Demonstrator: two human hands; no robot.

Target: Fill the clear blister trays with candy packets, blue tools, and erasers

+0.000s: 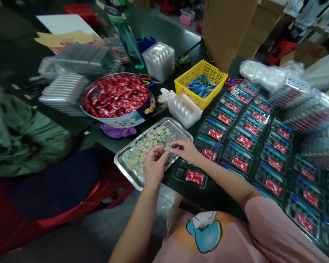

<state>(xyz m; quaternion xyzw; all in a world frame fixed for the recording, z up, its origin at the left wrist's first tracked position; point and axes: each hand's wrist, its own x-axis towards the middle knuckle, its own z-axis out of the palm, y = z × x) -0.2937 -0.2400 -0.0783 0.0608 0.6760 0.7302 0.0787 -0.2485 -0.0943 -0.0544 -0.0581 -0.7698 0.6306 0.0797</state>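
Observation:
Over a metal tray (122,163) of small tan-and-green pieces (137,151), my two hands meet at the fingertips. Between them is a small pale green piece (167,148), too blurred to name more closely. My left hand (155,160) is closed in a pinch on its left side. From the right, my right hand (186,150) pinches the same piece, fingers curled. Just below my right wrist lies a clear plastic blister tray (181,173) with a red patterned packet (195,177) in it.
Rows of filled blister trays (239,163) cover the table's right side, with stacked ones (315,109) beyond. A tin of red packets (117,118), a yellow basket (201,96) of blue pens and a clear plastic container (185,111) stand behind the tray. A tall bottle (128,40) stands farther back.

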